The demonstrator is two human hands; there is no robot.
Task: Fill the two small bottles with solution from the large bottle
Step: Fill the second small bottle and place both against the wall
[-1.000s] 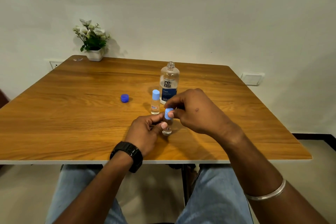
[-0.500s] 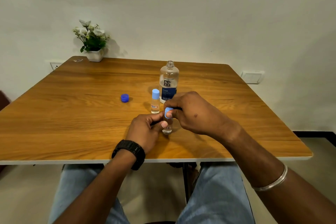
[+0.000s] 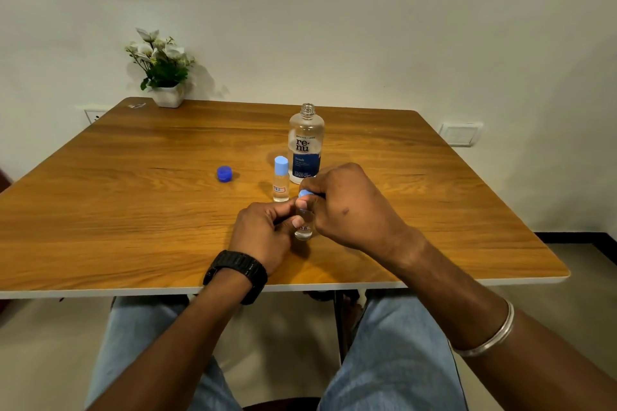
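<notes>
The large clear bottle (image 3: 306, 143) with a blue label stands uncapped at the table's middle. Its dark blue cap (image 3: 224, 173) lies to the left on the wood. One small bottle (image 3: 280, 179) with a light blue cap stands upright just left of the large one. Nearer me, the second small bottle (image 3: 303, 229) stands on the table, and my left hand (image 3: 263, 233) grips its body. My right hand (image 3: 347, 207) pinches the light blue cap (image 3: 303, 194) on its top.
A wooden table (image 3: 133, 210) with a white edge fills the view. A potted white-flowered plant (image 3: 163, 70) sits at its far left corner. Wall sockets show left and right of the table. My knees in jeans are below the near edge.
My right hand has lowered slightly and rotated on the light blue cap, its fingers now closer over the bottle top. The left hand keeps holding the bottle.
</notes>
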